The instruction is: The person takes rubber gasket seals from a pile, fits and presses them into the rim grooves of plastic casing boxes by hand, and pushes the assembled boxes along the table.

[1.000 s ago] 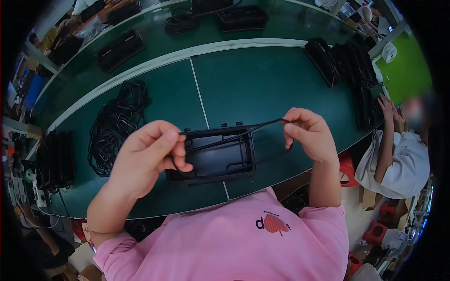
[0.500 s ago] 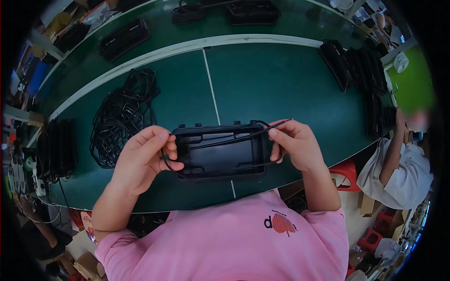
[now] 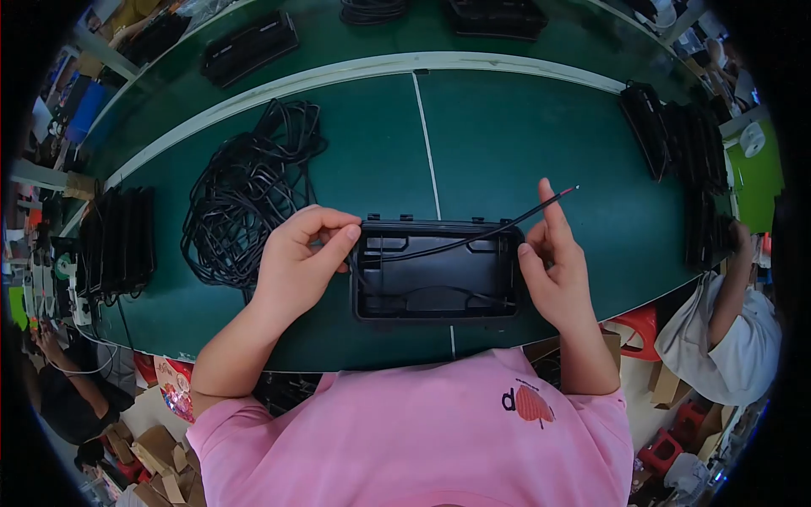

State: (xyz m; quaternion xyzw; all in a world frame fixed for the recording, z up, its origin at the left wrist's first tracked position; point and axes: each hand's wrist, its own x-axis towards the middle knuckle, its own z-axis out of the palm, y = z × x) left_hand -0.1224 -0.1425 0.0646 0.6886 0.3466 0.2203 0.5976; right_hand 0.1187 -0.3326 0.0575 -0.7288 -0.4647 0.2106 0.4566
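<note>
Left hand (image 3: 300, 262) pinching black cable (image 3: 511, 226) at upper left corner of open box (image 3: 439, 315); right hand (image 3: 559, 275) open beside right rim. Box on table (image 3: 515, 135), cable partly inside. Slack pinch could let springy cable pop out.

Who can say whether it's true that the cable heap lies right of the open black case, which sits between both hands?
The side is wrong: the head view shows the cable heap left of the open case, which sits between the left hand and right hand.

green table (image 3: 528, 144) | tangled black cable (image 3: 226, 224) | open black box (image 3: 448, 275) | black cases (image 3: 646, 131)
</note>
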